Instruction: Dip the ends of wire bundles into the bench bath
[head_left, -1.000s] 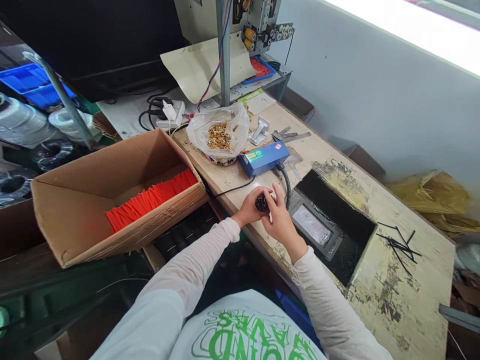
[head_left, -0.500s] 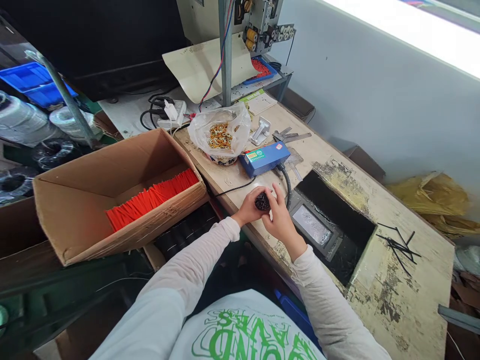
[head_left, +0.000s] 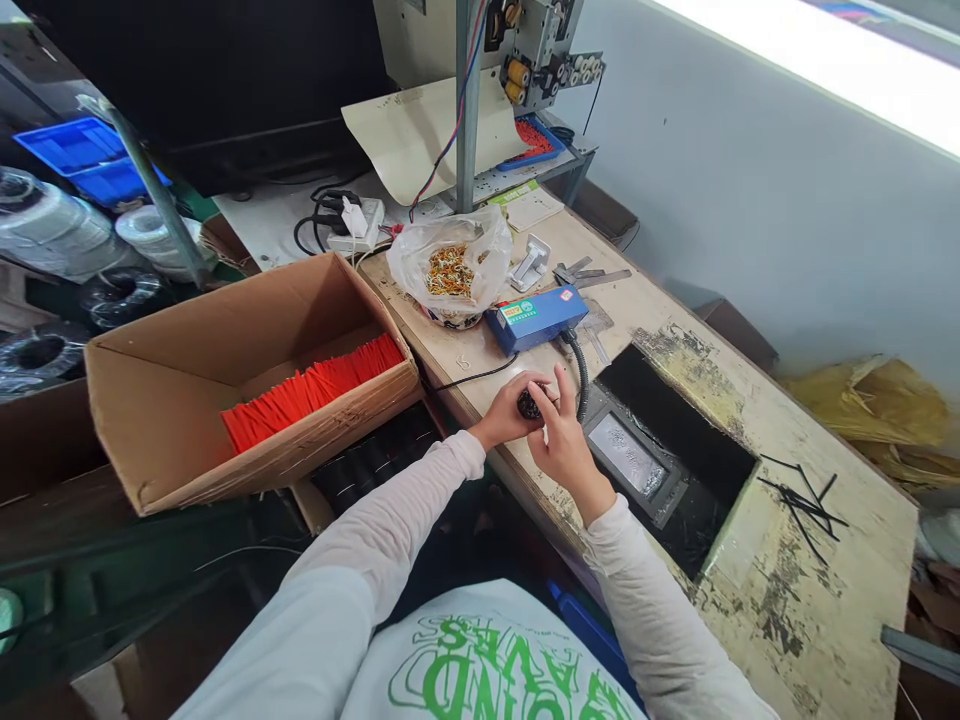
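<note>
My left hand (head_left: 504, 418) is wrapped round a tight bundle of thin black strands (head_left: 529, 404), whose end faces up towards me. My right hand (head_left: 564, 452) is at the same bundle, with thumb and fingers bent over its end and side and one finger raised. Whether the strands are wires or tubes I cannot make out. Just past my hands lies a blue box-shaped device (head_left: 537, 318) with a black ribbed cable (head_left: 579, 372). Right of my right hand, a grey-framed panel (head_left: 628, 455) is set in a dark recess in the bench.
Left stands a cardboard box (head_left: 165, 420) holding many red strips (head_left: 311, 390). A plastic bag (head_left: 487, 262) of small gold pieces (head_left: 450, 272) sits behind the blue device. Several loose black strands (head_left: 806, 505) lie on the bench (head_left: 847, 580) at right. A metal post (head_left: 466, 120) rises behind.
The view has shifted slightly, so the bench appears a little further right. My right fingers have moved slightly over the end of the bundle, which stays in my left hand.
</note>
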